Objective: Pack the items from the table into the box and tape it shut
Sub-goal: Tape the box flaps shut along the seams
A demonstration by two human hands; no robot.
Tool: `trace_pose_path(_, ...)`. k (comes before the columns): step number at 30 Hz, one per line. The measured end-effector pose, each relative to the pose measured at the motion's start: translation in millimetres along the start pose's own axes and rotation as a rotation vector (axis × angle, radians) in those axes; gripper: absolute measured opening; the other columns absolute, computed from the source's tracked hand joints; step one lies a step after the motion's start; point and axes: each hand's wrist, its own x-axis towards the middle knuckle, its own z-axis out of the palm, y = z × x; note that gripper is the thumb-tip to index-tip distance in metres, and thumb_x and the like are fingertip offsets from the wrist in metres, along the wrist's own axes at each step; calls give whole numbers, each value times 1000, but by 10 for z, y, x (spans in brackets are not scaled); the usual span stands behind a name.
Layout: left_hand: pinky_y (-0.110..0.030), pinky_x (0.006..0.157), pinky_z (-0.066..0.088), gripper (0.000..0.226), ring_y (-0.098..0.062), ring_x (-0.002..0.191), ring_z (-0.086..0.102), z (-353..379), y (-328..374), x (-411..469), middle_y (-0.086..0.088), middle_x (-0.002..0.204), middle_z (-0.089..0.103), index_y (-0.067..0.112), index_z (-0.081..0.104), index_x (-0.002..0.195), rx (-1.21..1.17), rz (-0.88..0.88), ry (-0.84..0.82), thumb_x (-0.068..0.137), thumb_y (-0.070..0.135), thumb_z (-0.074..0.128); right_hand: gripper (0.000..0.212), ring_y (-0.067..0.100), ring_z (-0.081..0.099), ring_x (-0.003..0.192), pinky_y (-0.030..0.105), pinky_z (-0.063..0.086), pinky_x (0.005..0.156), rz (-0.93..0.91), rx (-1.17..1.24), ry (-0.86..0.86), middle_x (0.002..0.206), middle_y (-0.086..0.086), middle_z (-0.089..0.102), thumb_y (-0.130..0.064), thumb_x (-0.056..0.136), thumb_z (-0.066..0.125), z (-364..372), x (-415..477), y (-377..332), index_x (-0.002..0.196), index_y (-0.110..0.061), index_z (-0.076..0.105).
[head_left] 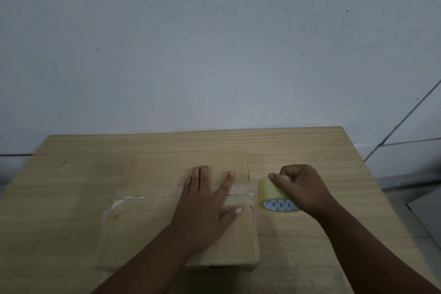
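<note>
Forearms are seen entering from the near edge. The tape roll [272, 194] is clenched in the grip of the right hand [303, 188], thumb laid over its outer band, just off the right edge of the box [143, 229] and over the table [310, 150]. Its printed core face is turned toward the camera, so its axis runs near to far. The left hand [205, 205] is pressed flat on the closed box top, fingers straight and spread, nothing grasped. A clear tape strip [148, 197] is laid along the lid seam, its long axis left to right.
</note>
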Motion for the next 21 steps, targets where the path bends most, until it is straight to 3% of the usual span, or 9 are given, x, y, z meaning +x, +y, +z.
trace_pose_path(3, -53, 123, -10, 70, -45, 151, -19, -7, 66, 10, -25, 165, -17, 45, -26, 153, 27, -8, -36, 97, 70, 8, 53, 3, 40, 44, 19, 34, 48, -34, -53, -8, 44, -10, 41, -29, 90, 72, 55, 5, 20, 44, -23, 45)
trace_pose_path(5, -59, 124, -3, 69, -48, 152, -10, 40, 149, 17, -28, 165, -7, 41, -17, 158, 24, -2, -20, 99, 61, 14, 52, 5, 38, 44, 18, 32, 47, -39, -58, -22, 45, -9, 39, -28, 91, 71, 106, 12, 34, 47, -19, 45)
trace_pose_path(8, -58, 118, 29, 65, -47, 146, 34, 143, 303, 39, -30, 157, 35, 25, 29, 159, 24, 112, 77, 97, 44, 31, 51, 6, 35, 44, 19, 31, 47, -52, -59, -32, 47, -5, 37, -28, 91, 70, 154, 37, 37, 49, -16, 44)
trace_pose_path(10, -54, 113, 37, 66, -43, 141, 44, 194, 358, 60, -26, 152, 45, 15, 44, 153, -3, 148, 111, 94, 43, 38, 52, 6, 33, 45, 20, 29, 48, -70, -74, -45, 48, -4, 35, -27, 91, 70, 157, 56, 46, 49, -17, 42)
trace_pose_path(12, -53, 119, 27, 73, -44, 149, 30, 159, 392, 43, -28, 159, 33, 14, 34, 157, -16, 162, 101, 93, 49, 36, 53, 5, 33, 45, 19, 28, 47, -71, -81, -62, 47, -6, 34, -28, 92, 70, 153, 71, 56, 49, -19, 41)
trace_pose_path(15, -51, 125, -8, 93, -38, 153, -21, 140, 397, 14, -19, 165, -20, 21, -8, 162, -21, 156, 42, 91, 67, 28, 54, 4, 33, 43, 17, 27, 46, -66, -91, -99, 45, -10, 33, -27, 93, 69, 163, 118, 60, 47, -21, 41)
trace_pose_path(17, -50, 124, -13, 98, -34, 151, -29, 124, 427, 8, -17, 165, -26, 22, -16, 161, -31, 132, 37, 87, 71, 28, 54, 4, 33, 43, 17, 27, 46, -79, -104, -130, 44, -11, 33, -28, 93, 68, 158, 145, 42, 47, -22, 42)
trace_pose_path(21, -50, 124, -12, 97, -35, 151, -29, 125, 427, 5, -17, 166, -25, 21, -18, 160, -12, 112, 25, 87, 65, 28, 50, 5, 34, 45, 19, 27, 47, -111, -137, -187, 47, -6, 36, -30, 94, 67, 164, 202, 34, 50, -18, 46)
